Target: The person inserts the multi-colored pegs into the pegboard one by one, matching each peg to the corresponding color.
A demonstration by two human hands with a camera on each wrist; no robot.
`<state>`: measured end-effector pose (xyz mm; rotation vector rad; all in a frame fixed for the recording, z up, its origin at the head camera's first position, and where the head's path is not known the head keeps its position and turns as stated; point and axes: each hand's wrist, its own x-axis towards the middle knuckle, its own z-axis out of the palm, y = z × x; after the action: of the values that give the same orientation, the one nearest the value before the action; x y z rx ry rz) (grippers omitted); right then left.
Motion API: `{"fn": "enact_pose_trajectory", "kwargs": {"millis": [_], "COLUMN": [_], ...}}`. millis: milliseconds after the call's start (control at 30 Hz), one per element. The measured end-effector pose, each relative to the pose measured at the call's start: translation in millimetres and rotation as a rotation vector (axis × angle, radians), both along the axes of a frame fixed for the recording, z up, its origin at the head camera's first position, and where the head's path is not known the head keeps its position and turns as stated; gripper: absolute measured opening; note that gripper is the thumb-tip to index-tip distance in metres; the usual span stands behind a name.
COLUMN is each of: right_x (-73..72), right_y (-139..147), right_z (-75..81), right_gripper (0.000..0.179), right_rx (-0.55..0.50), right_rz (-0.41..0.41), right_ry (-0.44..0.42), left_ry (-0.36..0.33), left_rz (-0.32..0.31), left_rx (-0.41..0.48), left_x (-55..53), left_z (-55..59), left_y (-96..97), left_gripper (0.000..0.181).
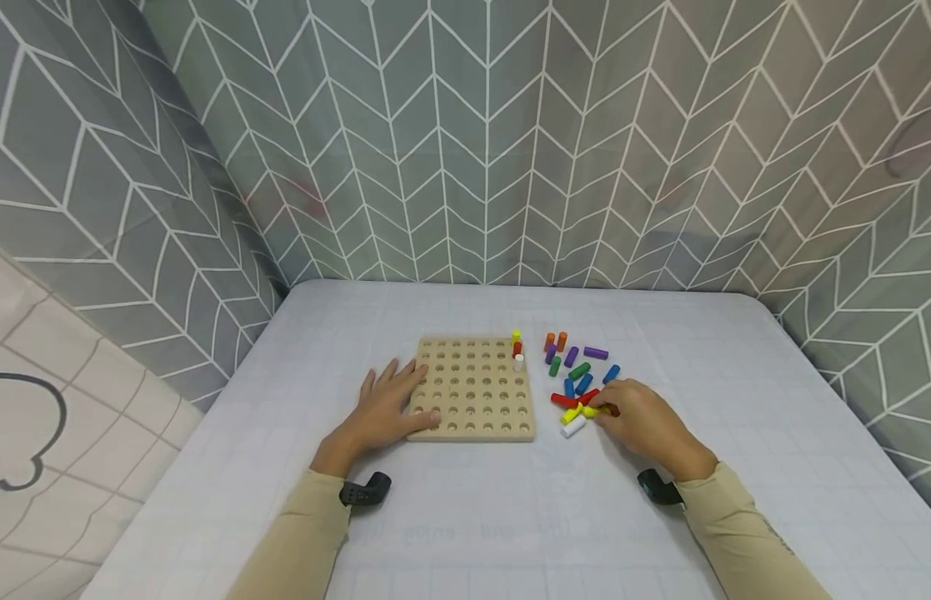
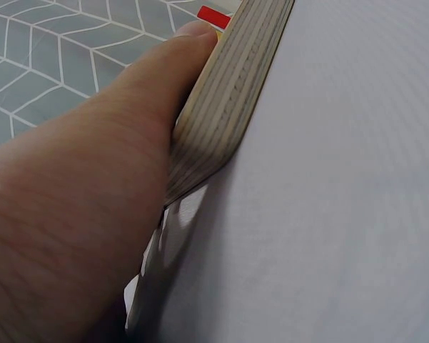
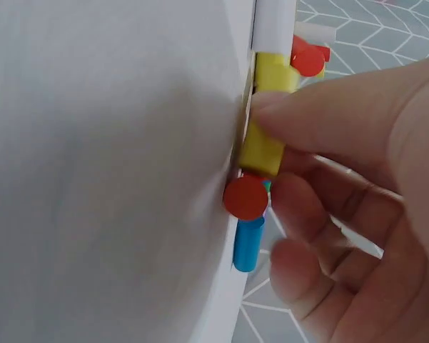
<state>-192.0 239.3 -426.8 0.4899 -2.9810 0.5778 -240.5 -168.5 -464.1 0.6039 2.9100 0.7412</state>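
Sits at the near end of the loose pegs [image 1: 579,372] on the desk [image 1: 510,500], just right of the pegboard [image 1: 465,436], near its front corner: a yellow peg [image 3: 263,148] pinched by the right hand [image 1: 643,419]. Clamped there by thumb and fingers, with the thumb plain on one side in the right wrist view and the opposing contact hidden.

Looks light, stiff and hard to break; should need only a mild pinch. May roll or slip under an off-centre hold, given the smooth round sides. Best held across the barrel, towards one end, leaving the other end bare. Worth minding the close neighbours: a second yellow peg [image 1: 570,416], perhaps touching, and a white peg [image 1: 573,427] just nearer the body.

Runs nearly flat along the desk by the right wrist view, unlike the red peg [image 3: 246,198] just beside, almost end-on to that camera. Seems to point roughly sideways in the head view, one end towards the pegboard, though mostly covered by the fingers. Shows no distinct head or tip. Differs in axis from the standing pegs [image 1: 518,350], upright in the right-hand column.

Spread over the pegboard's left edge: the left hand [image 1: 382,410], fingers apart.
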Motion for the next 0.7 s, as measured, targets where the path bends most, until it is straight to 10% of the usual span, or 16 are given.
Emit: {"fn": "enact_pose_trajectory", "kwargs": {"millis": [700], "right_x": [-24.9], "right_y": [-5.9], "right_z": [7.8], "right_gripper": [0.026], "right_rx": [-0.375], "right_rz": [-0.056], "right_ry": [-0.074], "left_ry": [0.021], "left_rz": [-0.001], "left_rx": [0.029], "left_x": [4.5], "left_z": [0.0], "left_y": [0.9], "left_gripper": [0.099]}}
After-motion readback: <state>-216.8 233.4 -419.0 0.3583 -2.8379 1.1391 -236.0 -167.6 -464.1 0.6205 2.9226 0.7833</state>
